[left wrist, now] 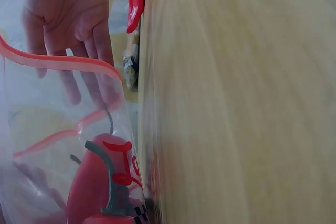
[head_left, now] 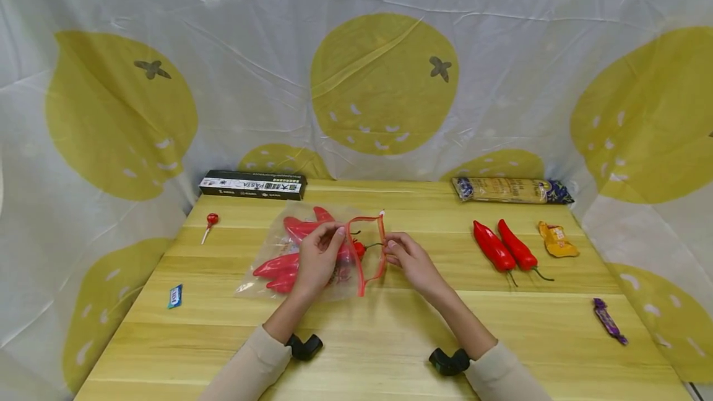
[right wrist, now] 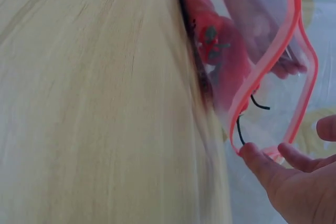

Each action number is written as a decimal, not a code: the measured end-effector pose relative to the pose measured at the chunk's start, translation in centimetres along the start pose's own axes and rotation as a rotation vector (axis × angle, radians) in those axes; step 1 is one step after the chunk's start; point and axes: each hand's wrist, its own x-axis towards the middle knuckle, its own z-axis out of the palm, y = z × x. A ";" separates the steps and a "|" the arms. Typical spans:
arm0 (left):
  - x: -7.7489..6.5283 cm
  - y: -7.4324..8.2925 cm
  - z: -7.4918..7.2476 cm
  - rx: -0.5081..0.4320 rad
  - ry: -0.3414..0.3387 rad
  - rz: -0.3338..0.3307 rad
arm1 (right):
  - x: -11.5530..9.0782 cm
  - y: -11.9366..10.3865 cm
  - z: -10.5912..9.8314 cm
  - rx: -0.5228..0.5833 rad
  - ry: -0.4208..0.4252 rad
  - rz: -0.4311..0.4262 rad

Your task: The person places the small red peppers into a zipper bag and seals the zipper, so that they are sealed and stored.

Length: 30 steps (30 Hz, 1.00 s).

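A clear zip bag (head_left: 278, 244) with a red-edged mouth lies at the middle of the table, several red chili peppers (head_left: 276, 265) inside. My left hand (head_left: 317, 262) pinches the bag film beside its mouth, thumb and forefinger together. The mouth gapes toward the right. One chili pepper (head_left: 359, 249) lies at the mouth, its dark stem pointing to my right hand (head_left: 414, 267). In the right wrist view, fingertips (right wrist: 251, 152) of that hand touch the red rim, fingers spread. Through the film, the left wrist view shows chili stems and red lettering.
Two red chili peppers (head_left: 494, 247) lie right of the bag, near an orange wrapper (head_left: 557, 240) and a purple candy (head_left: 609, 320). A lollipop (head_left: 210, 223) and blue candy (head_left: 175, 296) lie left. A black pasta box (head_left: 253, 185) and a noodle packet (head_left: 509, 190) stand along the back.
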 end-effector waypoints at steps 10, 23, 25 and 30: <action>-0.1 0.3 0.1 0.010 -0.009 0.006 | -0.1 -0.1 1.2 0.147 -0.103 -0.023; -0.2 0.6 0.2 0.001 -0.007 -0.010 | 0.1 -0.4 1.8 0.164 -0.177 -0.066; -0.1 0.5 0.2 0.010 -0.005 -0.009 | -0.3 -0.4 0.6 0.112 -0.132 -0.094; -0.1 0.3 0.1 0.013 -0.003 -0.005 | -2.3 -0.6 -3.7 -0.092 0.031 -0.148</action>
